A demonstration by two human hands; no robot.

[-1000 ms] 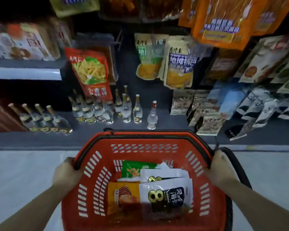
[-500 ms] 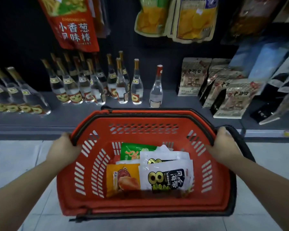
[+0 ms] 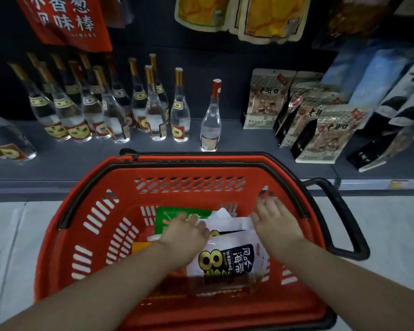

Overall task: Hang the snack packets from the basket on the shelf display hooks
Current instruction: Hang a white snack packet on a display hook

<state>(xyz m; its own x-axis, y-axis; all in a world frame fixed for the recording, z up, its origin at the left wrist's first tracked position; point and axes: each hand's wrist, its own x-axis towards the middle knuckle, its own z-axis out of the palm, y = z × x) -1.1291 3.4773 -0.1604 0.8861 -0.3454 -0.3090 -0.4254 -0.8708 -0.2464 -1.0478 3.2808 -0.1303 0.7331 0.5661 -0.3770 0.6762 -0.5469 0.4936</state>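
A red plastic basket (image 3: 86,211) with black handles sits on the pale floor in front of the shelf. Inside lie several snack packets: a white one with a black and yellow print (image 3: 227,261) on top, a green one (image 3: 167,217) at the back, an orange one (image 3: 141,248) at the left. My left hand (image 3: 185,231) reaches into the basket, its fingers over the green and white packets. My right hand (image 3: 273,219) hovers with spread fingers above the white packets near the right wall. Neither hand grips anything that I can see.
Glass bottles (image 3: 153,108) stand in rows on the grey bottom shelf (image 3: 153,156) just behind the basket. Standing snack bags (image 3: 320,130) fill the shelf's right part. A red packet (image 3: 65,20) and yellow packets (image 3: 239,15) hang above.
Both hands have let go of the basket's rim and moved inward over the packets. The basket now rests on the floor, and the view has come closer to the shelf.
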